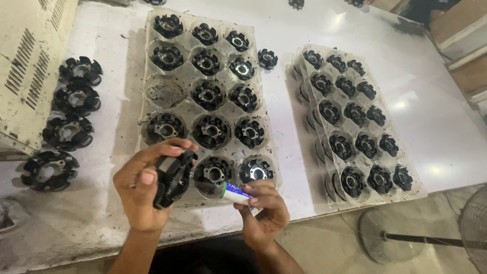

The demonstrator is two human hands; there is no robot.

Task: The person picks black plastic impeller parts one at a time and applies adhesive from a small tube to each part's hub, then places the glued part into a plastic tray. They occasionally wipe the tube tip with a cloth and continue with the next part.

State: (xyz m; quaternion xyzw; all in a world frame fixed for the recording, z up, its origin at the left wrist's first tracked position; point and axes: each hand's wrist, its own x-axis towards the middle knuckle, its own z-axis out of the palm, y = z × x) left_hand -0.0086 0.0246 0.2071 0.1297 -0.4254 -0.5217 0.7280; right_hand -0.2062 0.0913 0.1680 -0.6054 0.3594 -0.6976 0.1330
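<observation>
Black, spoked and ring-shaped, the round part (173, 178) sits tilted on edge just in front of the clear moulded tray (152, 106), at its near left corner. The left hand (142, 190) wraps it, fingers curled tight, wrist rising from below. The right hand (264, 210) pinches a small white-and-blue tube (236, 192), nozzle aimed at the part.

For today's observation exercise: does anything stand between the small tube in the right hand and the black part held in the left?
Nothing visible does. The tube in the right hand points at the black part held by the left hand, with only a short open gap above the tray edge.
</observation>
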